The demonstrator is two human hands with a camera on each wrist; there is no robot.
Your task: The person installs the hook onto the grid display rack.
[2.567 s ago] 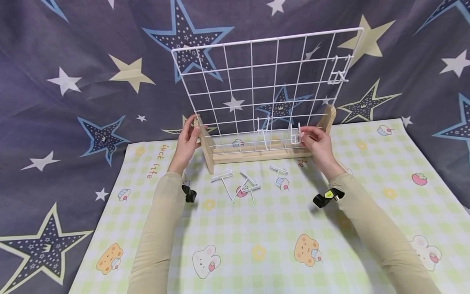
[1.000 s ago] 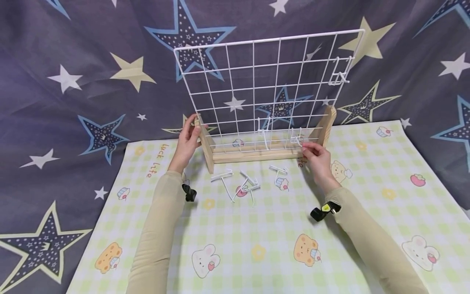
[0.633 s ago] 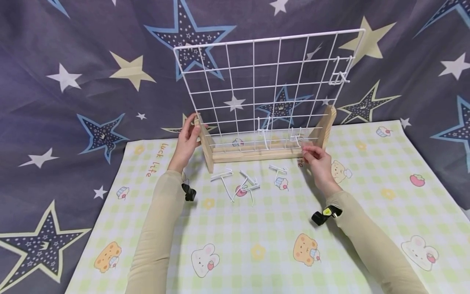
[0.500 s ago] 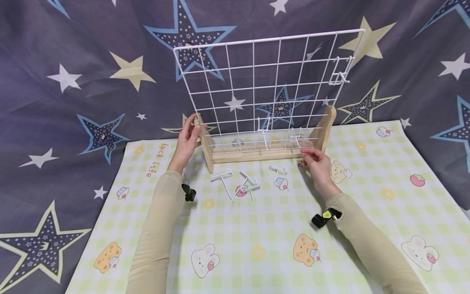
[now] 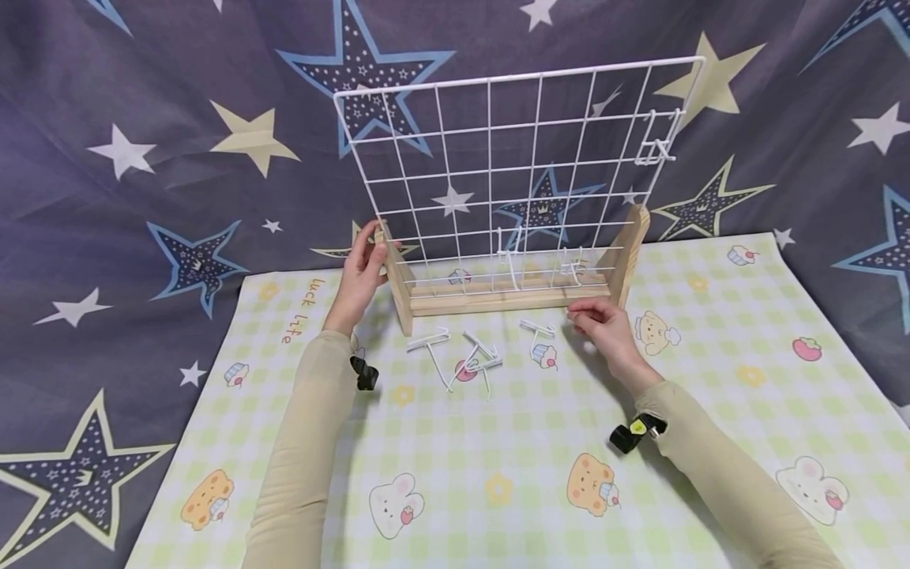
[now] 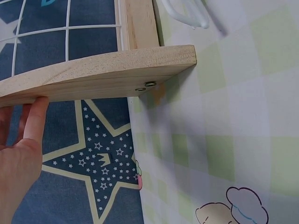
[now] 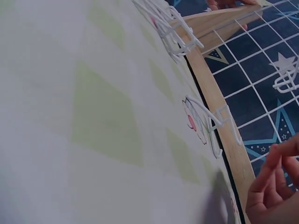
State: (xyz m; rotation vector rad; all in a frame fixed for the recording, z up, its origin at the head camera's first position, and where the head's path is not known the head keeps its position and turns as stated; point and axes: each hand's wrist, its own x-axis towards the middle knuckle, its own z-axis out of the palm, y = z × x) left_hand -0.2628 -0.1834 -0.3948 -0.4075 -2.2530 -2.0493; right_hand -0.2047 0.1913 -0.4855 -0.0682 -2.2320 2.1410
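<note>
A white wire grid panel (image 5: 489, 150) stands upright in a wooden base (image 5: 483, 302). My left hand (image 5: 361, 273) holds the base's left wooden side piece (image 6: 107, 70), its fingers behind the wood in the left wrist view. White wire hooks hang on the grid: one upper right hook (image 5: 652, 150), a lower middle hook (image 5: 510, 257) and a lower right hook (image 5: 571, 267). My right hand (image 5: 604, 328), fingers loosely bent and nothing seen between them, is just in front of the base's right end. To its left a loose wire hook (image 5: 538, 328) lies on the cloth.
More loose hooks lie in front of the base, a left hook (image 5: 430, 341) and an overlapping pair of hooks (image 5: 483, 359). A checked cloth (image 5: 498, 442) covers the table. Behind the grid hangs a dark star-patterned curtain (image 5: 298, 205).
My right hand has let go of the lower right hook, which now hangs on the grid, and has moved down and left toward the loose hooks. My left hand has stayed put.
</note>
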